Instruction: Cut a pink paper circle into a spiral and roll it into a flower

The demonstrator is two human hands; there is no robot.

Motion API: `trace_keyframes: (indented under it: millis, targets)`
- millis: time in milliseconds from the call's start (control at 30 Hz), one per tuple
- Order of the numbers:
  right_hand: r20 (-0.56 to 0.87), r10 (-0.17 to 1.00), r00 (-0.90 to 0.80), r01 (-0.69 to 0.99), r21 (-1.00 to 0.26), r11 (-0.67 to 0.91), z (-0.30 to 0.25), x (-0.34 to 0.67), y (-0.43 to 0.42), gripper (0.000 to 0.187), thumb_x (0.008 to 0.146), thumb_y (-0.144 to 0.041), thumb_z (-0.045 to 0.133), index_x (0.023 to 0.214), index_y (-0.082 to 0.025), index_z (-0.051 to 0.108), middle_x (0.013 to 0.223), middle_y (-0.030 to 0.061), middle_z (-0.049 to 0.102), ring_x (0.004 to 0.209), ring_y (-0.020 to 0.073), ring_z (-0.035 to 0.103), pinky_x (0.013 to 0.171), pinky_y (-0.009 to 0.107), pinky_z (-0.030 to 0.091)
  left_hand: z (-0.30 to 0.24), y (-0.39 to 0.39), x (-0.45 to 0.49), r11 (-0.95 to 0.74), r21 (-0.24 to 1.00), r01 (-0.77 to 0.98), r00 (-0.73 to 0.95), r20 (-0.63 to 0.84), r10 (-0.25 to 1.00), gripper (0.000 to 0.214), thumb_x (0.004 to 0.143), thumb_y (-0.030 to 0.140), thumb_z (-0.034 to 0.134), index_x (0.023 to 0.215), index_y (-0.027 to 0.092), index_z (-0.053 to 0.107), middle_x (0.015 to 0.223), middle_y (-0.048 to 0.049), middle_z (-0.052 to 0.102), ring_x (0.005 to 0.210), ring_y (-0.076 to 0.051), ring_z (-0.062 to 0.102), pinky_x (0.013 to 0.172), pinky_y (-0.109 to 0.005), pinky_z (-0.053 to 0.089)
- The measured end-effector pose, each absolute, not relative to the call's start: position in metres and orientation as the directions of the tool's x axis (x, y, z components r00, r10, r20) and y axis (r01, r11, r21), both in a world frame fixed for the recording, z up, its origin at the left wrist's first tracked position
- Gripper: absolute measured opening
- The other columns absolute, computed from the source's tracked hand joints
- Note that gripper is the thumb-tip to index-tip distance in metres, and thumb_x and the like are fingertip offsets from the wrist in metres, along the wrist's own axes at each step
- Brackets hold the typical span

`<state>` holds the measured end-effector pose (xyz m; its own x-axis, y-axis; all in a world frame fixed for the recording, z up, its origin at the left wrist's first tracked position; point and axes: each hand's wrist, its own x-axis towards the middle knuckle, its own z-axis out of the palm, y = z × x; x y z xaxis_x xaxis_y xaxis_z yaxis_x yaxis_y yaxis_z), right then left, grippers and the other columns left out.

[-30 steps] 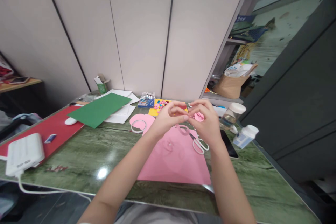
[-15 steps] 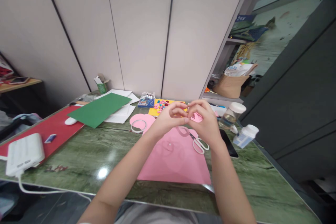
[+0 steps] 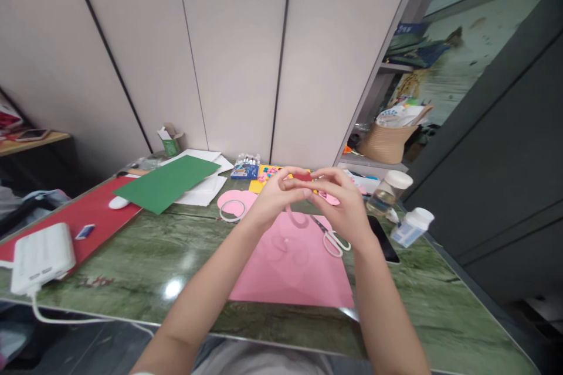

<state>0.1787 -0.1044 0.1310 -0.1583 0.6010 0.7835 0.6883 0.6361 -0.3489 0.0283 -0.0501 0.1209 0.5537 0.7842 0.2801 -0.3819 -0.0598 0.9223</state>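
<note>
My left hand (image 3: 279, 199) and my right hand (image 3: 341, 202) meet at the fingertips above the table, with both sets of fingers curled in a pinch. A thin pink paper strip (image 3: 299, 221) loops down just under the fingers; its upper end is hidden between them. Below lies a pink paper sheet (image 3: 294, 272) with faint curved marks on it. White-handled scissors (image 3: 333, 242) rest at the sheet's right edge, close under my right hand. A rounded pink paper cutout (image 3: 235, 198) and a pale ring (image 3: 232, 211) lie left of my left hand.
Behind the hands are small colourful pom-poms (image 3: 267, 173) on yellow paper and a blue box (image 3: 245, 168). To the right stand a capped jar (image 3: 389, 193), a white bottle (image 3: 412, 227) and a black phone (image 3: 383, 240). Green paper (image 3: 169, 183) and a power bank (image 3: 41, 258) lie left.
The fingers of both hands have straightened a little and their tips have shifted slightly. The loop of the pink strip has moved a bit left and hangs lower.
</note>
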Motion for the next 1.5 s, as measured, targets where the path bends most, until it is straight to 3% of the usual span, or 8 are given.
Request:
trace_keyframes:
  millis: [167,433,700,1067,1200,1400,1500]
  targets:
    - [0.795,0.593,-0.127,0.659,-0.38,0.649,0.126,0.176,-0.101,0.027,0.084,-0.016,0.054,0.101,-0.032,0.067,0.104,0.0039,0.055,0.087,0.0154,0.058,0.078,0.035,0.05,0.121,-0.05,0.028,-0.076,0.919,-0.386,0.542,0.293,0.788,0.041,0.066,0.025,0.072,0.102,0.02,0.053,0.086,-0.0034,0.066,0.076,-0.013,0.061,0.058,-0.02,0.042]
    - [0.808,0.589,-0.026,0.664,-0.427,0.614,0.127,0.176,-0.101,0.006,0.076,-0.018,0.064,0.074,-0.023,0.066,0.096,0.0036,0.058,0.087,0.0175,0.058,0.076,0.035,0.049,0.124,-0.057,0.031,-0.069,0.933,-0.354,0.568,0.273,0.776,0.038,0.067,0.025,0.071,0.1,0.018,0.054,0.08,-0.0011,0.063,0.072,-0.012,0.059,0.057,-0.02,0.043]
    - [0.789,0.614,-0.003,0.68,-0.448,0.58,0.128,0.175,-0.101,0.017,0.068,-0.01,0.067,0.062,-0.02,0.055,0.091,0.0019,0.055,0.09,0.0175,0.056,0.077,0.033,0.046,0.125,-0.06,0.032,-0.046,0.942,-0.334,0.587,0.246,0.771,0.041,0.066,0.022,0.071,0.103,0.018,0.053,0.079,-0.0005,0.062,0.071,-0.011,0.059,0.059,-0.021,0.045]
    - [0.79,0.612,-0.044,0.717,-0.402,0.57,0.133,0.177,-0.106,0.007,0.076,-0.017,0.064,0.079,-0.023,0.064,0.096,0.0034,0.058,0.092,0.0175,0.057,0.082,0.034,0.047,0.121,-0.054,0.031,-0.034,0.916,-0.4,0.551,0.27,0.79,0.043,0.065,0.025,0.073,0.102,0.02,0.053,0.082,-0.002,0.065,0.072,-0.013,0.061,0.057,-0.02,0.041]
    - [0.787,0.611,-0.088,0.71,-0.38,0.592,0.132,0.18,-0.107,0.014,0.081,-0.018,0.059,0.088,-0.026,0.067,0.102,0.0038,0.058,0.095,0.0177,0.058,0.083,0.035,0.048,0.121,-0.052,0.029,-0.046,0.909,-0.414,0.54,0.286,0.792,0.04,0.066,0.023,0.072,0.102,0.02,0.053,0.082,-0.0027,0.066,0.075,-0.013,0.062,0.062,-0.022,0.045]
    - [0.713,0.659,-0.238,0.681,-0.361,0.637,0.131,0.182,-0.105,0.027,0.088,-0.018,0.048,0.107,-0.029,0.064,0.113,0.0058,0.053,0.101,0.0173,0.056,0.085,0.035,0.048,0.123,-0.053,0.028,-0.103,0.931,-0.35,0.522,0.286,0.804,0.041,0.067,0.024,0.071,0.103,0.02,0.052,0.082,-0.0027,0.065,0.074,-0.013,0.061,0.056,-0.019,0.043]
    - [0.721,0.659,-0.213,0.684,-0.372,0.628,0.129,0.18,-0.103,0.027,0.089,-0.019,0.047,0.107,-0.029,0.064,0.113,0.0059,0.053,0.1,0.0174,0.055,0.084,0.035,0.049,0.122,-0.054,0.029,-0.116,0.924,-0.365,0.502,0.3,0.811,0.04,0.067,0.025,0.071,0.102,0.019,0.052,0.083,-0.0028,0.065,0.078,-0.014,0.061,0.06,-0.021,0.045]
